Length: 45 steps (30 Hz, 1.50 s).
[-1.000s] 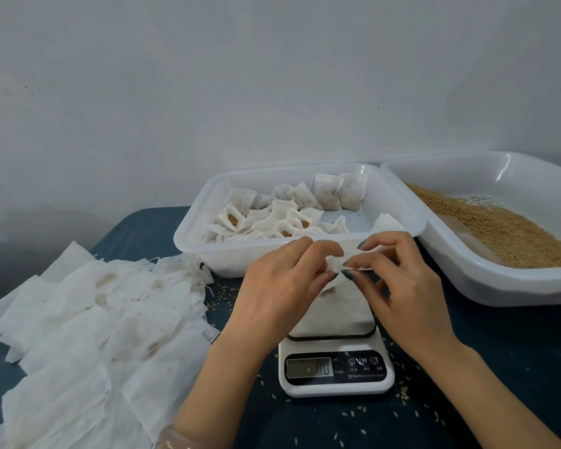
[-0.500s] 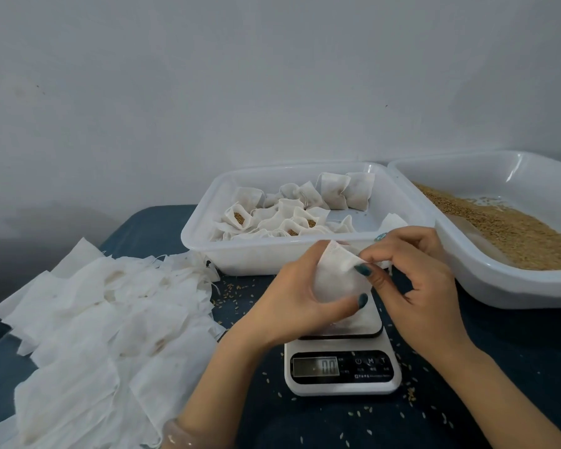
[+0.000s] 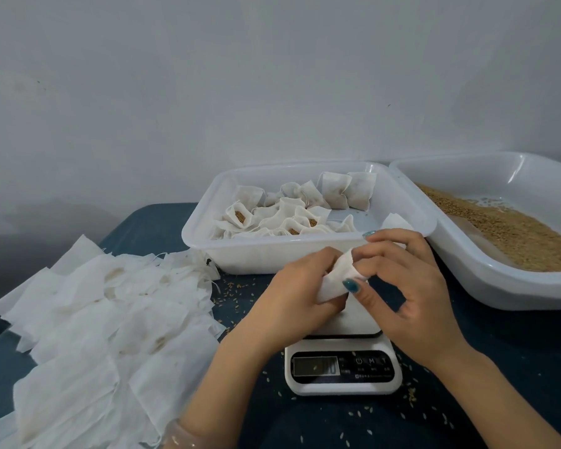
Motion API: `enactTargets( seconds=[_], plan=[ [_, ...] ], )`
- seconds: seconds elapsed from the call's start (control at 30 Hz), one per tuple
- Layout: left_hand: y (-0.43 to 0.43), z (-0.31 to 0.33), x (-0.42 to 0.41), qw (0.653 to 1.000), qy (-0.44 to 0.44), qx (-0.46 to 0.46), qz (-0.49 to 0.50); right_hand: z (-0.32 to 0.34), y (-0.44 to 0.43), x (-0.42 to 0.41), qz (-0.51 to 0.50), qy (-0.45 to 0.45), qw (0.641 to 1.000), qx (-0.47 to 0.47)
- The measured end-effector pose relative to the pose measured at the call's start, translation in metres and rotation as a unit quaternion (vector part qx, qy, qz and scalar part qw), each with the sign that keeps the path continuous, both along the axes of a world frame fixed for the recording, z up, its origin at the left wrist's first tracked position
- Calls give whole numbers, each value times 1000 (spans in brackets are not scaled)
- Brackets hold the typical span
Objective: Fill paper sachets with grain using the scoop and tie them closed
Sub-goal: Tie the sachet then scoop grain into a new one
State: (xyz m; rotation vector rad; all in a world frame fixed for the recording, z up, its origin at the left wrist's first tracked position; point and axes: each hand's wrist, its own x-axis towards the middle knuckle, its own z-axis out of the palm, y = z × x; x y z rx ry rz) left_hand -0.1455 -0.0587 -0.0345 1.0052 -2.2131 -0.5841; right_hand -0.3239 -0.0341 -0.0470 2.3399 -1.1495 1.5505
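The sachet (image 3: 336, 280) is now crumpled smaller between left hand (image 3: 289, 293) and right hand (image 3: 415, 286), both pinching it over the scale (image 3: 344, 367), with filled sachets (image 3: 289, 218) lying in the tray (image 3: 272, 257) at twelve o'clock and many empties (image 3: 110, 319) left at nine.

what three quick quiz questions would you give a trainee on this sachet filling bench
1. True or false: the left hand and right hand both hold one sachet over the scale.
2. Where is the heap of grain? A. the right tray B. the middle tray C. the scale
3. Fill in: the pile of empty sachets lies on the person's ___ side.

Key: 1 true; 2 A; 3 left.
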Motion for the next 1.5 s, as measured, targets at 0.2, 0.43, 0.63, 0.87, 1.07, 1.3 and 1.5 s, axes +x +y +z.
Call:
enactTargets(
  seconds=[0.2,0.43,0.63,0.87,1.07,1.3,1.5],
  plan=[
    [4,6,6,988,91,121,-42,-1,0,0,38,6,999,18],
    [3,5,10,991,18,129,-38,-1,0,1,56,16,998,1],
    [-5,-2,17,995,-11,101,-14,0,-3,0,15,3,999,-38],
    [-6,-2,16,996,11,79,-39,-1,1,1,8,46,998,-32],
    [-5,-1,15,995,-10,79,-64,-3,2,4,-30,84,994,-70],
    [-1,3,14,993,-19,79,-82,-3,2,4,-38,138,984,-110],
    [-1,5,15,990,-17,88,-105,-2,5,2,-35,151,980,-126]
  ],
)
